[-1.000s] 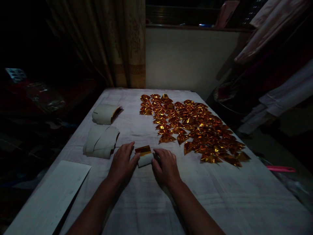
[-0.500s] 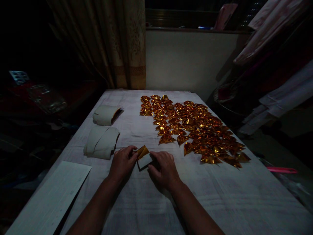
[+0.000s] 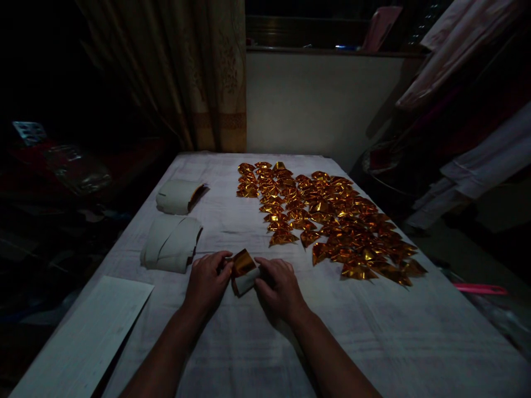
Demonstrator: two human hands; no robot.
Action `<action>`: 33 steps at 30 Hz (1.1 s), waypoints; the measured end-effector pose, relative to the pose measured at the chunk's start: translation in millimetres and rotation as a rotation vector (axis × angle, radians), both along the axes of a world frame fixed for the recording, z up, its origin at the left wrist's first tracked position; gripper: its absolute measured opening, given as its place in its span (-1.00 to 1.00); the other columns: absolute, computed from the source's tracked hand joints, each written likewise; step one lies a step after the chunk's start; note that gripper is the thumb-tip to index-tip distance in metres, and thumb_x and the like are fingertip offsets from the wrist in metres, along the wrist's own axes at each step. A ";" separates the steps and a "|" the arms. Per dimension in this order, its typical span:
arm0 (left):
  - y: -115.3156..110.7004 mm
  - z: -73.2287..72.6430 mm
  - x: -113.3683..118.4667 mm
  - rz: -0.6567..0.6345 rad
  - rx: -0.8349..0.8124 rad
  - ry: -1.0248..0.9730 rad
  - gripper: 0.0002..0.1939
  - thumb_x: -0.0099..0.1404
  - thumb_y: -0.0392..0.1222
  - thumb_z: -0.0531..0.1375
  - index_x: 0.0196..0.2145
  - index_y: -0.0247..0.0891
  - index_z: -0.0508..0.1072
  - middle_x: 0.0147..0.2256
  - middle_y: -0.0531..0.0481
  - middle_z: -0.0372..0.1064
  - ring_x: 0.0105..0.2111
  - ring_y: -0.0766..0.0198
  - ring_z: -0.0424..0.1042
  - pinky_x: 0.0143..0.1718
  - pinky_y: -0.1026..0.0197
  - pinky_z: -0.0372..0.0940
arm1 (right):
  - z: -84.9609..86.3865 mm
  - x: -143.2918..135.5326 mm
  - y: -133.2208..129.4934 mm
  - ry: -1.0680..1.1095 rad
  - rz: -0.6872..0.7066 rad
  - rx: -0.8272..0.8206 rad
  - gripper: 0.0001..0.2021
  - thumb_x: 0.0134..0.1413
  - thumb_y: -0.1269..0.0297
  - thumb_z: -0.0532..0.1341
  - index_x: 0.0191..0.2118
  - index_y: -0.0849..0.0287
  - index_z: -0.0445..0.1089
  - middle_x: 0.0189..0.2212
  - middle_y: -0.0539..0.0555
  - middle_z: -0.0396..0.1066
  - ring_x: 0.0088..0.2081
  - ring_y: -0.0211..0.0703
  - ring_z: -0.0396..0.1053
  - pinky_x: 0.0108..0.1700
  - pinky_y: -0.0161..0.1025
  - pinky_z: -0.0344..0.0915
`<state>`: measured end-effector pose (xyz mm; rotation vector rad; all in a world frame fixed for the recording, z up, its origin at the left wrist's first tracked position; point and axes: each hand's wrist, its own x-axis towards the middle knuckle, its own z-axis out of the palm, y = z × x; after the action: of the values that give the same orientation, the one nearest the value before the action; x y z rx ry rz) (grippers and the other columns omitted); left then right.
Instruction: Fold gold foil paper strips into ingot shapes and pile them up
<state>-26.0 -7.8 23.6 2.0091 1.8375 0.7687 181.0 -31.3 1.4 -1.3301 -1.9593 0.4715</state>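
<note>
A small sheet of gold foil paper [image 3: 244, 263] with a pale back is held between my hands, low over the near middle of the table. It is partly curled, gold at the far side and whitish at the near side. My left hand [image 3: 208, 276] pinches its left edge between thumb and fingers. On the opposite edge, my right hand [image 3: 280, 284] grips it with thumb and index finger. To the right lie many folded gold foil pieces [image 3: 332, 213], grouped in rows and heaps.
Two curved stacks of pale paper [image 3: 171, 243] [image 3: 177, 197] rest on the cloth-covered table [image 3: 232, 354] at the left. A flat white board or sheet [image 3: 87, 337] lies at the near left edge. Behind are a curtain [image 3: 207, 77] and a wall; clothes [image 3: 489, 149] hang on the right.
The foil paper has turned and curled between my fingers, showing more gold and a narrower pale part. Both hands stay nearly in place.
</note>
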 end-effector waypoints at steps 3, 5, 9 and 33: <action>-0.8 1.9 0.4 -0.020 0.005 -0.015 -0.77 0.26 -0.13 0.13 -0.20 -0.14 0.56 -0.22 -0.03 0.59 -0.18 0.09 0.53 -0.07 0.04 0.30 | -0.7 1.2 0.9 0.010 -0.002 -0.002 -0.56 0.01 0.48 0.24 0.04 0.04 0.42 -0.23 0.04 0.51 -0.14 -0.05 0.38 -0.02 -0.09 0.19; -1.8 3.4 0.4 -0.039 -0.001 -0.017 -0.79 0.26 -0.14 0.14 -0.23 -0.13 0.56 -0.23 -0.02 0.59 -0.19 0.10 0.52 -0.07 0.04 0.29 | -0.6 1.6 1.2 0.007 0.011 -0.003 -0.64 -0.01 0.51 0.23 -0.08 0.03 0.47 -0.25 0.01 0.52 -0.14 -0.08 0.38 -0.04 -0.11 0.17; -4.5 5.0 0.2 -0.080 -0.026 0.022 -0.79 0.23 -0.05 0.20 -0.26 -0.16 0.56 -0.26 -0.03 0.56 -0.19 0.07 0.49 -0.08 0.02 0.26 | 0.2 1.9 1.3 0.025 0.025 -0.028 -0.74 -0.05 0.56 0.19 -0.28 0.05 0.47 -0.27 -0.02 0.51 -0.15 -0.10 0.37 -0.06 -0.14 0.15; -7.5 -10.6 -4.3 -0.104 -0.047 -0.036 -0.82 0.22 -0.12 0.20 -0.26 -0.18 0.56 -0.29 -0.06 0.57 -0.22 0.03 0.48 -0.06 -0.04 0.29 | -10.7 10.3 7.0 0.026 0.012 0.200 -0.74 0.02 0.53 0.20 -0.24 0.02 0.50 -0.04 0.08 0.50 0.00 -0.02 0.38 0.02 -0.06 0.21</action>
<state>-30.2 -15.2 12.9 2.0302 1.7004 0.7203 191.3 -24.3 -9.3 -1.1810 -1.9386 0.2887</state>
